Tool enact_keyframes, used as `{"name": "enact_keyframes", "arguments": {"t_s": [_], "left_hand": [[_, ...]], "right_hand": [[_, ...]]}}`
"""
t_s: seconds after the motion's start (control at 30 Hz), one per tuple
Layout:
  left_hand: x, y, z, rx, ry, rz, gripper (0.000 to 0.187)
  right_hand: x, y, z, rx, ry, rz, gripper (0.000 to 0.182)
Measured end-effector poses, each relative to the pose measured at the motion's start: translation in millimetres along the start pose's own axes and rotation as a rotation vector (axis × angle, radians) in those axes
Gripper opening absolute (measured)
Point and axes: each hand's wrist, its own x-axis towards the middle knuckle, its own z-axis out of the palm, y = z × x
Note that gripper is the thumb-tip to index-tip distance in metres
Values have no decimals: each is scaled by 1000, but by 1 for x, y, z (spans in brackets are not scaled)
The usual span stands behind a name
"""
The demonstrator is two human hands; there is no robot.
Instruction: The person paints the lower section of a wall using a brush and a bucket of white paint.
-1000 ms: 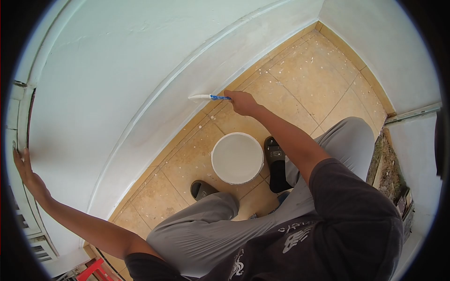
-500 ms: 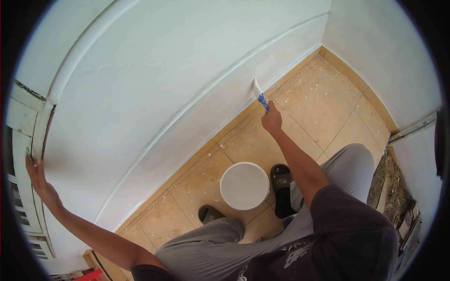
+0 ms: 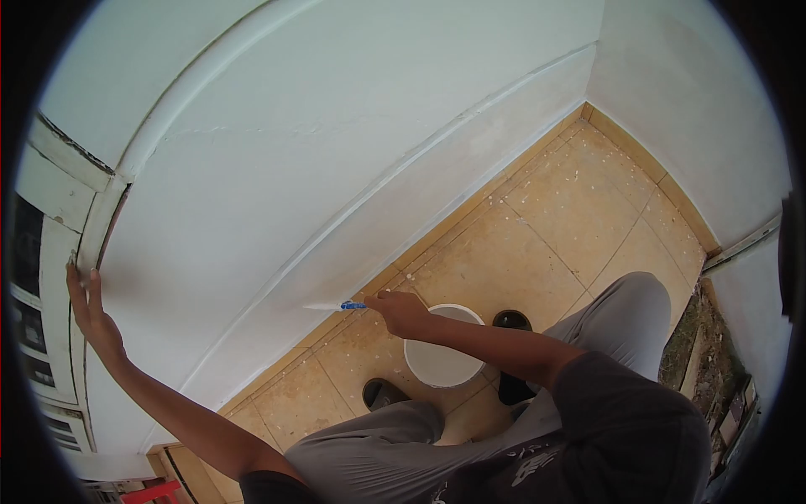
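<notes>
My right hand point(image 3: 396, 312) is closed round the blue handle of a paint brush point(image 3: 353, 306), whose pale bristles point left at the lower part of the white wall point(image 3: 243, 210). Whether the bristles touch the wall is hard to tell. Below my right forearm stands a round white bucket point(image 3: 443, 361) with pale contents, partly hidden by the arm. My left hand point(image 3: 94, 315) has its fingers spread against the white frame point(image 3: 84, 336) at the left and holds nothing.
Tan floor tiles point(image 3: 520, 244) with white specks run along the wall. My sandalled feet are on either side of the bucket. A red object point(image 3: 151, 494) lies at the bottom left. Rough ground with debris point(image 3: 701, 353) shows at the right.
My right hand and the brush have moved left and down along the wall, and the forearm now crosses over the bucket. My left hand stays at the frame; the whole view has shifted slightly.
</notes>
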Motion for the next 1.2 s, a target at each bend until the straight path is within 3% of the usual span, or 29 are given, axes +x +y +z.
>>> {"name": "enact_keyframes", "arguments": {"t_s": [0.17, 0.27, 0.43, 0.53, 0.63, 0.83, 1.03, 1.2], "left_hand": [[-3, 7, 1, 36, 7, 6, 65], [-4, -1, 1, 95, 23, 48, 62], [-10, 13, 5, 94, 97, -32, 66], [-7, 13, 2, 79, 100, -28, 69], [-7, 15, 0, 56, 90, -52, 72], [-6, 21, 0, 32, 83, -50, 78], [-5, 20, 0, 15, 66, -37, 77], [-8, 17, -2, -10, 42, -46, 75]], "right_hand": [[16, 16, 3, -68, 1, 111, 28], [22, 48, -25, -175, 144, 279, 13], [-12, 144, -100, -269, 459, 709, 14], [-24, 187, -134, -321, 589, 704, 17], [-17, 179, -136, -355, 545, 717, 17], [6, 87, -33, -239, 280, 601, 19], [18, 0, 68, -182, 93, 436, 22], [20, -40, 102, -161, -38, 203, 29]]}}
